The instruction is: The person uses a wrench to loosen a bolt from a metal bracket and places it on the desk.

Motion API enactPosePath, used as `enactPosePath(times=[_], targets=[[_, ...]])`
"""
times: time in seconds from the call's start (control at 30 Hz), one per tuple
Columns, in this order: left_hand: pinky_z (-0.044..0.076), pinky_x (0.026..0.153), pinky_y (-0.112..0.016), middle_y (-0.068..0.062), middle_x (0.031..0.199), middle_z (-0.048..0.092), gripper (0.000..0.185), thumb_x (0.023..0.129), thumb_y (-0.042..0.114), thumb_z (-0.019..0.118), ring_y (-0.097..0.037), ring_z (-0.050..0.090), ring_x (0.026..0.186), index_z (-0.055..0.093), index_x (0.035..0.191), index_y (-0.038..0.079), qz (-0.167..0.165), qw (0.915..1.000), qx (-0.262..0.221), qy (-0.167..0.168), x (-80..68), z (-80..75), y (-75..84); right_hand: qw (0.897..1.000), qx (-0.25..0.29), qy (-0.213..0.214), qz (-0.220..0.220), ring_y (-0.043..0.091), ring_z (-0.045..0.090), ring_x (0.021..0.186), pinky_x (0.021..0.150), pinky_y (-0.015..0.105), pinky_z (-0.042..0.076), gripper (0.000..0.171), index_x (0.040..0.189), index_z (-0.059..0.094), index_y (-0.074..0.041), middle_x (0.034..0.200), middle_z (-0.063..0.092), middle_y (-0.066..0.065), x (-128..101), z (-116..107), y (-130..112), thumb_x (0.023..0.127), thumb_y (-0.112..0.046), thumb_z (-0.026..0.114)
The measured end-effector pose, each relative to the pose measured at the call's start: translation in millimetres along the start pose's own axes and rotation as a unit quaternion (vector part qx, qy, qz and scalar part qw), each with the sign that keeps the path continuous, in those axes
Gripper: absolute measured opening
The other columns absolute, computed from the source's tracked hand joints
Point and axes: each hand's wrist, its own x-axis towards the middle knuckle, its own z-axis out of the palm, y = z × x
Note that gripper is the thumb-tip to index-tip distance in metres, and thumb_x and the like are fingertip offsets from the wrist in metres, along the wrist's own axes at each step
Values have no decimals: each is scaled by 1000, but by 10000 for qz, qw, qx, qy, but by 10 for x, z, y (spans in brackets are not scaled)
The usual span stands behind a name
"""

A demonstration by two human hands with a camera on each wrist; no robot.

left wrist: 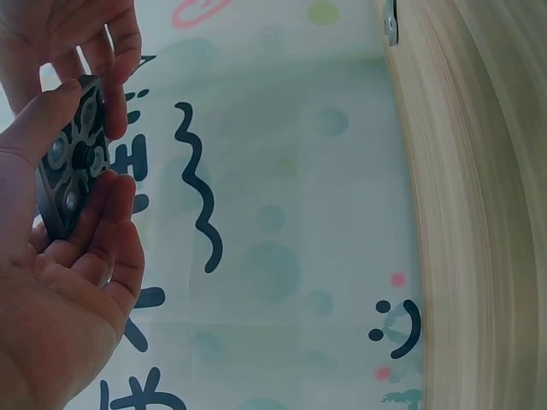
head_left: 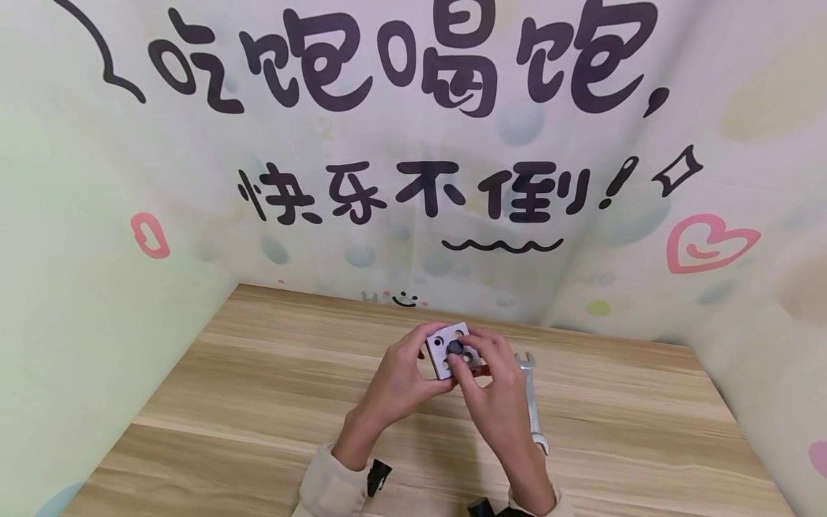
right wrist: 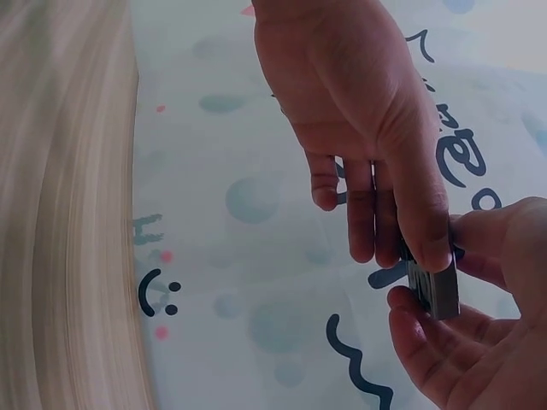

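Note:
My left hand (head_left: 402, 370) grips a small square metal plate (head_left: 438, 360) by its edges, above the table. Round holes lie near the plate's corners, and a black bolt-like knob (head_left: 455, 347) sits at its middle. Thumb and fingertips of my right hand (head_left: 502, 380) pinch this knob. In the left wrist view the plate's other face (left wrist: 60, 184) shows recesses and a dark round stud (left wrist: 84, 157) at the centre. The right wrist view catches the plate edge-on (right wrist: 445, 295), between both hands; the knob is hidden there.
A silver open-ended wrench (head_left: 532, 402) lies on the wooden table (head_left: 258, 388), just right of my right hand. Behind the table hangs a printed cloth wall (head_left: 413, 266) with large black characters. Black straps or mounts (head_left: 378, 477) show at the cuffs.

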Motion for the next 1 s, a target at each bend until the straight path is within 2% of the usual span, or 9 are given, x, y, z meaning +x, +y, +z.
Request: enactPosePath(times=[0.4,0.7,0.9,1.0], targets=[[49,75,-25,-6,122,65,67,74,11,88,-14,59,93,54,131,6,48,10000,23,-7,10,-5,-10,9999,66,-128,-65,22,65,99,64,24,55,28,111,74,-6,120,64,12,7,-23,11,84,-1,76],[49,74,-24,-5,120,65,67,74,13,88,-13,59,91,55,131,7,-44,10000,34,-25,9,-12,-7,9997,14,-221,-115,22,65,99,64,24,55,31,114,73,-7,121,64,13,9,-28,8,84,1,75],[50,76,-26,-6,122,65,66,73,11,88,-14,59,94,55,130,7,-4,10000,-5,11,2,-21,-5,9987,351,-329,154,20,65,92,64,25,56,41,122,66,-7,119,63,8,6,-23,6,83,-2,78],[50,76,-26,-5,121,65,67,72,12,89,-14,59,94,55,130,7,27,10000,-16,-1,1,-17,-5,9986,407,-230,239,20,66,88,64,25,56,40,120,64,-5,115,64,7,6,-22,0,82,-3,79]])
